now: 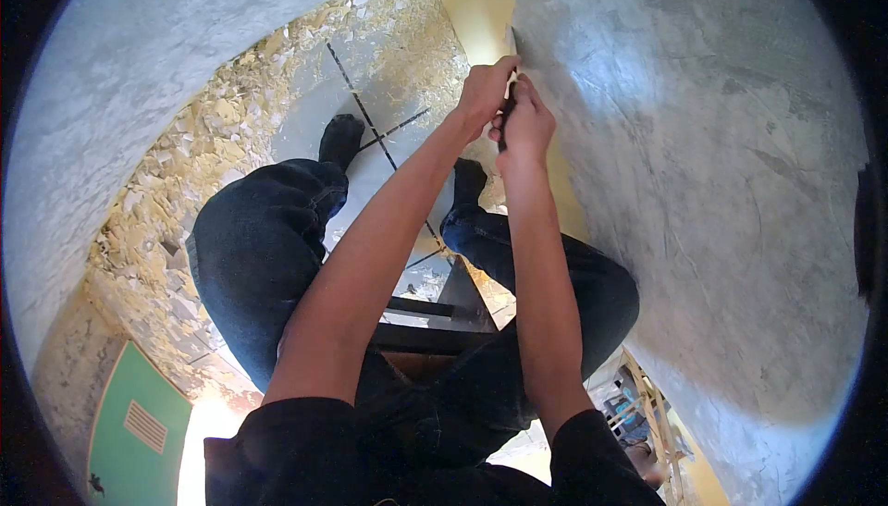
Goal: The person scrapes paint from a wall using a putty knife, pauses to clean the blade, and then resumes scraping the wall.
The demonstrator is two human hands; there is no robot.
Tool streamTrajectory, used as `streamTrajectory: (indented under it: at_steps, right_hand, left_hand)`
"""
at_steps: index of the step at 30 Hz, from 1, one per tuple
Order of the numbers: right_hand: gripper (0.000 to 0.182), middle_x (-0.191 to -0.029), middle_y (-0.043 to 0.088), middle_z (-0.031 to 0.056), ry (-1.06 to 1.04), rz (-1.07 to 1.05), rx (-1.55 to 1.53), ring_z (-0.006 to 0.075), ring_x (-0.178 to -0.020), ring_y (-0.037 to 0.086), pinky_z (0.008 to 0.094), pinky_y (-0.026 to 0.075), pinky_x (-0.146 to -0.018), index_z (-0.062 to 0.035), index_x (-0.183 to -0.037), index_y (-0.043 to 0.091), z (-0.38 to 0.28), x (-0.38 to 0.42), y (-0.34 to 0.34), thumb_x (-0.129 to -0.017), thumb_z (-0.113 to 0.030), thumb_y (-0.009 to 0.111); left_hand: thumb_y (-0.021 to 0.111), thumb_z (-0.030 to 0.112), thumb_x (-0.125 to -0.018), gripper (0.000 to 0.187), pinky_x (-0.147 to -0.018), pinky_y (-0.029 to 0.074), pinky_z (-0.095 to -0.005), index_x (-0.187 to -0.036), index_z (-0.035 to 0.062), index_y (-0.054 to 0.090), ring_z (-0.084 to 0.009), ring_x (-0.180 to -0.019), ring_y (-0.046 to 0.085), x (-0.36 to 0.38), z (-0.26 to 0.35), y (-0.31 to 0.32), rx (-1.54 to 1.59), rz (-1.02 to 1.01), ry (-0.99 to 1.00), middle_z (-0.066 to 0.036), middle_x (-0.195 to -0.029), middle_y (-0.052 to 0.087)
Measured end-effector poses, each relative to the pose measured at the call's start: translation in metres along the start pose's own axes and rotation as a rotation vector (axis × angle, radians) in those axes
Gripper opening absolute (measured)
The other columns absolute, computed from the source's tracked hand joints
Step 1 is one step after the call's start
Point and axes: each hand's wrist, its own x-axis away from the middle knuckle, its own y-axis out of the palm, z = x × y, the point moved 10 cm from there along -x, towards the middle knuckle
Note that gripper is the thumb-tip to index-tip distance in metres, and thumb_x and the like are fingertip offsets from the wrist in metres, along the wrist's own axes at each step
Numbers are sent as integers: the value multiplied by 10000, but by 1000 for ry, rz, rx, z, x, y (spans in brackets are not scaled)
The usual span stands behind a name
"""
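Both hands are close together at the upper middle, beside a grey scraped wall [684, 182]. My right hand [529, 127] is closed around the dark handle of a tool [508, 110]. A thin blade seems to point up from it towards the edge of a yellow painted strip [476, 6] on the wall. My left hand [486, 94] is closed too, with its fingers at the same tool near its upper end. How the left fingers hold it is partly hidden.
Peeled paint flakes [203, 141] cover much of the tiled floor [379, 191]. My legs are spread over a dark stool [421, 338]. Another grey wall [129, 71] curves along the left. A green door [139, 413] is at lower left, and wooden pieces [661, 423] at lower right.
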Motion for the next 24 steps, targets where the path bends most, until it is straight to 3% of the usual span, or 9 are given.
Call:
streamTrajectory:
  at_steps: [1, 5, 7, 11, 13, 19, 21, 22, 24]
  right_hand:
    - [318, -637, 527, 9, 24, 21, -62, 88, -434, 429, 260, 330, -370, -50, -1196, 616, -2, 4, -4, -981, -256, 506]
    - [350, -658, 540, 17, -103, -18, 10, 88, -461, 445, 243, 335, -379, -76, -1285, 547, 6, -18, 16, -982, -244, 502]
    - [397, -682, 529, 12, -53, -30, 71, 96, -458, 463, 261, 360, -371, -55, -1330, 522, 3, -12, 5, -972, -227, 511]
    - [334, -640, 553, 10, 31, 9, -54, 86, -426, 422, 254, 320, -366, -43, -1209, 613, -6, -4, 5, -983, -269, 515]
    - [357, -673, 555, 14, -51, -56, 6, 86, -461, 443, 249, 325, -370, -39, -1280, 556, 2, -20, 17, -986, -233, 496]
    - [335, -641, 537, 9, -10, 7, -55, 89, -436, 439, 268, 323, -356, -24, -1216, 610, -8, 3, 1, -974, -237, 518]
    - [341, -649, 550, 14, 18, 23, -84, 92, -424, 445, 274, 325, -349, -19, -1218, 610, 0, -1, 3, -967, -239, 535]
    - [336, -658, 531, 9, -15, 1, -33, 89, -454, 449, 267, 331, -363, -26, -1228, 593, 6, -9, 9, -970, -228, 521]
    - [330, -683, 512, 10, -56, -63, 5, 86, -481, 452, 252, 343, -377, -51, -1249, 564, 1, -10, 15, -970, -216, 503]
  left_hand:
    - [513, 434, -886, 469, -583, 434, -358, -784, -12, 617, -182, -617, 528, 2, 10, -2, -75, 40, 100, -108, -729, 602]
    - [542, 429, -869, 435, -555, 408, -342, -775, 7, 593, -163, -610, 510, 5, 5, 4, 41, -3, 20, -69, -657, 530]
    - [524, 421, -882, 427, -549, 396, -326, -776, 12, 581, -152, -584, 493, 11, -7, 9, 15, -100, -137, -57, -647, 512]
    - [483, 413, -905, 431, -384, 341, -317, -795, 13, 599, -153, -451, 472, -1, 19, 0, 30, 29, 134, -58, -642, 548]
    - [537, 397, -878, 398, -341, 303, -322, -788, 13, 594, -157, -427, 461, 6, 5, 8, 43, -71, -60, -54, -630, 539]
    - [560, 450, -861, 465, -354, 326, -335, -758, -3, 585, -165, -409, 441, 0, 12, -3, 22, 77, 75, -72, -615, 533]
    - [562, 438, -863, 453, -408, 361, -337, -772, -5, 571, -169, -424, 432, 3, 19, -1, 72, 17, 97, -67, -597, 511]
    - [559, 433, -866, 438, -444, 373, -340, -822, -2, 555, -177, -466, 446, 5, 4, 5, 27, -102, -85, -70, -637, 508]
    - [551, 436, -871, 437, -417, 354, -336, -844, 0, 555, -169, -449, 440, 4, 1, 11, 61, -76, -40, -70, -631, 508]
